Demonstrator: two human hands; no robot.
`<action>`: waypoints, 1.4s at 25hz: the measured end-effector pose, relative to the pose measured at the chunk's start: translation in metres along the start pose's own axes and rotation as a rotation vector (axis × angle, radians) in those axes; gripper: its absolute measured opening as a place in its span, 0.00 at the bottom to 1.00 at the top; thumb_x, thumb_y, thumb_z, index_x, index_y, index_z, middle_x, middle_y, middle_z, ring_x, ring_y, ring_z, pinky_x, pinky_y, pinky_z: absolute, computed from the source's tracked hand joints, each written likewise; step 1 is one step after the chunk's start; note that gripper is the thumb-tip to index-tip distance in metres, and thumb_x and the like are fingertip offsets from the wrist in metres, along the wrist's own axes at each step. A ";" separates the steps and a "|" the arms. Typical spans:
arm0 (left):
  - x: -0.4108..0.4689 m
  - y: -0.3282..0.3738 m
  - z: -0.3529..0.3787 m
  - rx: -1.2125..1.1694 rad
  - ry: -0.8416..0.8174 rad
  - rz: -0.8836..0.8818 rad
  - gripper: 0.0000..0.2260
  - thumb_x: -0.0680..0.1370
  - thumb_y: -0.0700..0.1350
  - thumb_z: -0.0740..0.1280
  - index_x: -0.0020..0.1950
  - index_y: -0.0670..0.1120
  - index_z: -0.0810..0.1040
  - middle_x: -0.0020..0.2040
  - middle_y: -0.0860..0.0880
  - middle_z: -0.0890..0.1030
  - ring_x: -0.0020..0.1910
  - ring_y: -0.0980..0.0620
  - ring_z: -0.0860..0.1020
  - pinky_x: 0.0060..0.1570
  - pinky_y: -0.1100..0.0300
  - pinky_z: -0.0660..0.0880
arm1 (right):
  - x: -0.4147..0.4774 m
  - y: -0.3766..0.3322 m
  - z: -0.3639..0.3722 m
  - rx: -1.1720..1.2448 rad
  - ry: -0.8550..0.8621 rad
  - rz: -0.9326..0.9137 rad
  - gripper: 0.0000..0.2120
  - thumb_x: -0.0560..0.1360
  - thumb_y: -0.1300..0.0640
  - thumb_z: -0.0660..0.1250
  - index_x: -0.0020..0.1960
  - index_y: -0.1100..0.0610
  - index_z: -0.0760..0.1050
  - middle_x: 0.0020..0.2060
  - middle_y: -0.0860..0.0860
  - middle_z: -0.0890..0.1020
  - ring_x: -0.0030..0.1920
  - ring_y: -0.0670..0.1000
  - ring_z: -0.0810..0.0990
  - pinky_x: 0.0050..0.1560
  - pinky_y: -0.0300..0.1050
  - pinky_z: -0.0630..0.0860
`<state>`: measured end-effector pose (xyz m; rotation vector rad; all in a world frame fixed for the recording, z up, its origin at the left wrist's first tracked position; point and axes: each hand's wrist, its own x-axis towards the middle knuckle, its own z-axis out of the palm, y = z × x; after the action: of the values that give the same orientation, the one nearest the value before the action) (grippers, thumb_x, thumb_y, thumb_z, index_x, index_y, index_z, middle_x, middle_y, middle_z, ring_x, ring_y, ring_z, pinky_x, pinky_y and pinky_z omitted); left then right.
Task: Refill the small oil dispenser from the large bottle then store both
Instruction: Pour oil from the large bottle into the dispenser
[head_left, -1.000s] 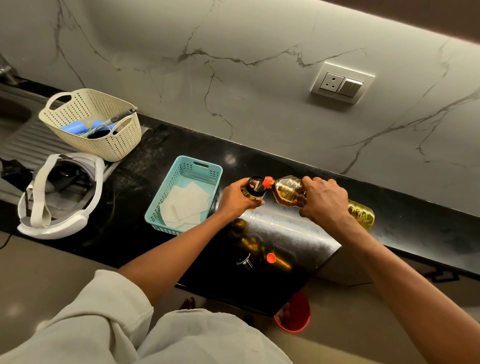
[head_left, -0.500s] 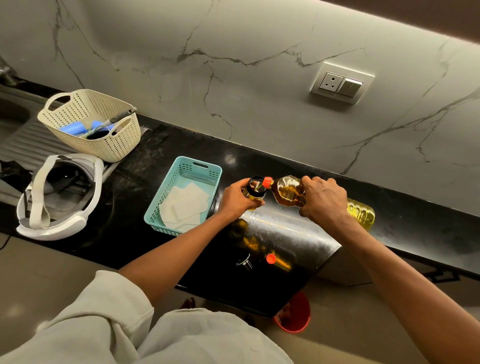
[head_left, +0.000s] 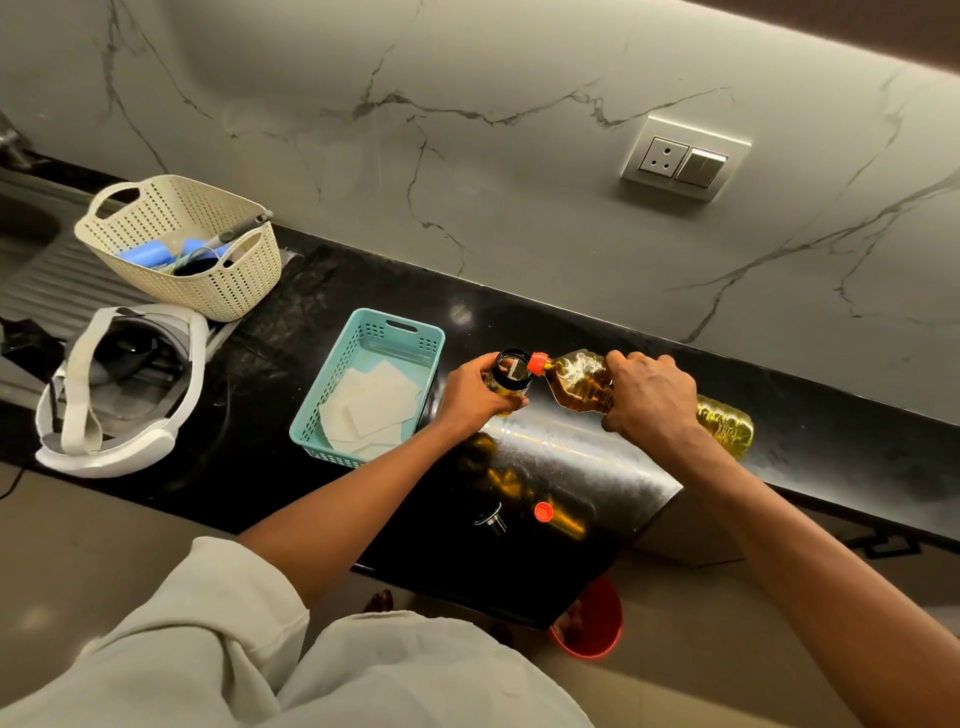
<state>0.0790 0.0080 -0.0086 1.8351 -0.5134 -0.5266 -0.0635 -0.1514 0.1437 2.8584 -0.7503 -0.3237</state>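
Note:
My right hand grips the large clear bottle of yellow oil, tipped sideways with its orange neck at the rim of the small glass oil dispenser. My left hand wraps around the dispenser and holds it above the black counter. The dispenser's mouth is open and some oil shows inside. On the counter in front of me lie the orange bottle cap and the dispenser's metal spout lid.
A teal basket with white cloths stands left of my hands. Further left are a cream perforated basket with utensils and a white headset. A marble wall with a socket rises behind. A red bucket sits on the floor.
Both hands have held nearly the same pose while the bottle stays tipped against the dispenser; only a slight shift of the view.

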 end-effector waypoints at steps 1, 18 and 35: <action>0.000 0.001 0.000 0.000 0.000 -0.001 0.28 0.71 0.42 0.85 0.70 0.47 0.82 0.57 0.53 0.86 0.60 0.52 0.83 0.59 0.65 0.79 | 0.000 0.001 0.001 -0.003 0.001 0.002 0.33 0.72 0.43 0.80 0.71 0.51 0.70 0.60 0.54 0.80 0.60 0.58 0.78 0.55 0.53 0.79; 0.005 -0.006 -0.002 0.030 0.020 -0.020 0.30 0.70 0.43 0.86 0.71 0.46 0.82 0.62 0.48 0.87 0.63 0.50 0.83 0.65 0.55 0.82 | 0.005 0.013 0.017 0.137 0.010 -0.007 0.30 0.68 0.42 0.82 0.63 0.50 0.71 0.49 0.49 0.78 0.49 0.53 0.77 0.47 0.49 0.77; -0.007 -0.037 0.013 0.076 -0.060 -0.060 0.31 0.67 0.45 0.88 0.68 0.46 0.84 0.58 0.51 0.88 0.59 0.52 0.85 0.64 0.57 0.81 | -0.003 0.013 0.073 1.040 0.321 0.093 0.34 0.66 0.41 0.84 0.65 0.54 0.77 0.55 0.50 0.86 0.53 0.51 0.85 0.57 0.49 0.82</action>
<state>0.0692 0.0129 -0.0466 1.9164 -0.5263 -0.6119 -0.0901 -0.1694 0.0770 3.5941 -1.2371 0.7543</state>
